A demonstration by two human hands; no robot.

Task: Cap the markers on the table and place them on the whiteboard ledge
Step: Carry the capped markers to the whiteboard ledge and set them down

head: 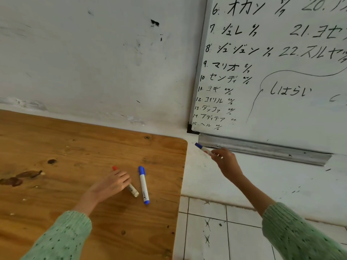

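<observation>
My right hand point(226, 162) holds a capped blue marker point(201, 147) just below the left end of the metal whiteboard ledge point(266, 149), cap pointing left. My left hand point(110, 184) lies over a red-capped marker point(132, 190) on the wooden table point(56, 147); the red cap point(114, 168) pokes out past my fingertips, and whether the fingers grip it is unclear. A second blue marker point(143, 184), capped, lies free on the table just right of that hand.
The whiteboard point(281, 81) on the wall carries black handwriting. The table's right edge ends near the board's lower left corner, with tiled floor point(216, 231) below. Dark stains mark the tabletop at the left.
</observation>
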